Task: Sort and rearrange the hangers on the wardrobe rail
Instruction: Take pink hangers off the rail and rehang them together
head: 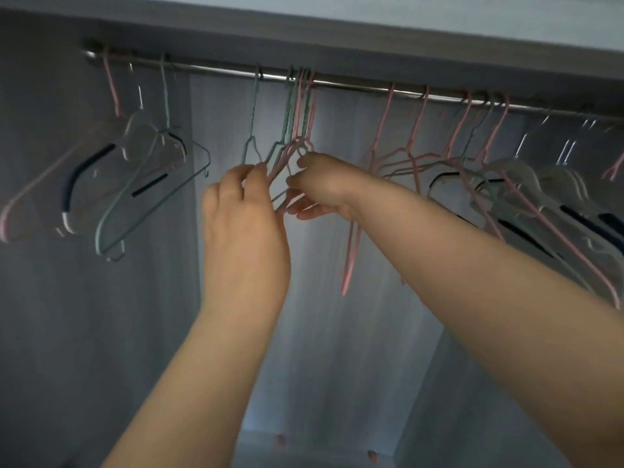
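Observation:
A metal wardrobe rail runs across the top, sloping down to the right. At its middle hangs a tight bunch of thin green and pink hangers. My left hand grips the shoulders of this bunch from the left. From the right, my right hand pinches the same bunch just below the necks. A lone green hanger hangs just left of the bunch. The lower parts of the bunch are hidden behind my hands.
Clear plastic hangers, a pink one and a green one hang at the left end. Pink hangers and more clear ones crowd the right side. The grey wardrobe back panel is behind.

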{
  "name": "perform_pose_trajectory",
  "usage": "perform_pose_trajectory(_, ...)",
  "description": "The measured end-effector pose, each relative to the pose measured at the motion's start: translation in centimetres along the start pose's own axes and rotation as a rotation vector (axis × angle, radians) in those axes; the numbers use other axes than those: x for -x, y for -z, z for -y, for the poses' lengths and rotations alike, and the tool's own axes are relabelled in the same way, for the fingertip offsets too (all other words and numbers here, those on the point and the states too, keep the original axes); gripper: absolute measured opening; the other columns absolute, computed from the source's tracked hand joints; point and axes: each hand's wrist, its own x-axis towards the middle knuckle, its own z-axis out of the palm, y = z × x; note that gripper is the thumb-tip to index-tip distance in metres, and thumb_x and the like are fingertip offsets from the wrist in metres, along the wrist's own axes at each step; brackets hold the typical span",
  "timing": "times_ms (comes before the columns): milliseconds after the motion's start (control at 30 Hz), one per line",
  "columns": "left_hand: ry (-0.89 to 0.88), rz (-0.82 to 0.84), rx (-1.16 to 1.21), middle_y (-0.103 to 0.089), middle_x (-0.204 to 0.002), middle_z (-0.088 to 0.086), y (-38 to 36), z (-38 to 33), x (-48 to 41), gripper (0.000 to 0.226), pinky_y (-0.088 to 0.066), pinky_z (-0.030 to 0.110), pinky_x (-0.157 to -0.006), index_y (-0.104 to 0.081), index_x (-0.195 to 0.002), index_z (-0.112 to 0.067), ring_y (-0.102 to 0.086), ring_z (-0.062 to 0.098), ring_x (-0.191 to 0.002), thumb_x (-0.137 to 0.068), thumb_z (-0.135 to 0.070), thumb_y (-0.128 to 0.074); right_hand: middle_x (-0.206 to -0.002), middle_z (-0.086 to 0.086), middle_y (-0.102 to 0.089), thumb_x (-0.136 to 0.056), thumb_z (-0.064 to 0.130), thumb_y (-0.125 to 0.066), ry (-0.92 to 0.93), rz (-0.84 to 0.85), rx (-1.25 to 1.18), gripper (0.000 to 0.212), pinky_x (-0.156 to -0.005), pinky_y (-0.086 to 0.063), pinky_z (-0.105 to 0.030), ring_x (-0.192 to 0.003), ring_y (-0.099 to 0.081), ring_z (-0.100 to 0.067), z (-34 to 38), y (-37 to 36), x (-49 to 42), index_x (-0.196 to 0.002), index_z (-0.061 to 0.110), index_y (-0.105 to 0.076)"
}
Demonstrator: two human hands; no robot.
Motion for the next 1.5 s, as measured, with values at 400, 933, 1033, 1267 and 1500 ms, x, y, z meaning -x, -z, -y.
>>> perform_pose_trajectory(400, -0.091, 0.181, -0.072, -0.049, -0.103, 0.021, -1.6, 1.8, -4.0, 0.03, -0.035, 0.032, -0.061, -0.058, -0.101, 0.004, -0.048, 0.026, -0.069, -0.077, 0.015, -0.044, -0.125, -0.011, -0.052, -0.093, 0.001, -0.047, 0.01, -0.079, 0.032, 0.052, -0.072, -0.056, -0.025, -0.079, -0.06, -0.015, -0.7, 1.5, -2.5, -0.14, 0.02, -0.036)
perform_pose_trajectory(933, -0.158, 0.258, -0.076, -0.059, -0.11, 0.02, -3.0, -0.1, -9.3, 0.031, -0.033, 0.029, -0.068, -0.056, -0.101, 0.002, -0.055, 0.032, -0.096, -0.078, 0.015, -0.04, -0.111, -0.01, -0.055, -0.089, 0.003, -0.054, 0.006, -0.081, 0.207, 0.055, -0.093, -0.053, -0.033, -0.093, -0.062, -0.021, -0.6, 3.1, -2.3, -0.139, 0.018, -0.037)
perform_pose_trajectory(1033, -0.155, 0.365, -0.108, -0.058, -0.115, 0.022, -3.8, -0.5, -10.3, 0.033, -0.04, 0.034, -0.079, -0.054, -0.11, 0.002, -0.055, 0.033, -0.103, -0.082, 0.013, -0.042, -0.113, -0.013, -0.055, -0.089, 0.001, -0.055, -0.026, -0.064, 0.157, 0.048, -0.093, -0.052, -0.031, -0.094, -0.061, -0.021, -1.3, 3.1, -1.8, -0.134, 0.012, -0.044)
perform_pose_trajectory(1267, -0.156, 0.388, -0.042, -0.06, -0.117, 0.022, -5.1, 1.9, -8.2, 0.043, -0.043, 0.041, -0.092, -0.056, -0.115, 0.003, -0.056, 0.034, -0.105, -0.076, 0.016, -0.042, -0.113, -0.013, -0.049, -0.089, -0.007, -0.051, -0.05, -0.092, 0.123, 0.044, -0.096, -0.049, -0.03, -0.099, -0.055, -0.021, -2.3, 3.2, 0.3, -0.132, 0.0, -0.046)
perform_pose_trajectory(1500, -0.116, 0.289, 0.09, -0.065, -0.101, 0.023, -3.3, 5.3, -5.9, 0.04, -0.049, 0.045, -0.083, -0.056, -0.086, -0.013, -0.06, 0.033, -0.092, -0.067, 0.019, -0.04, -0.105, -0.012, -0.052, -0.089, -0.008, -0.05, -0.087, -0.125, 0.085, 0.04, -0.09, -0.047, -0.022, -0.098, -0.055, -0.019, -2.8, 2.4, 2.6, -0.128, 0.002, -0.05)
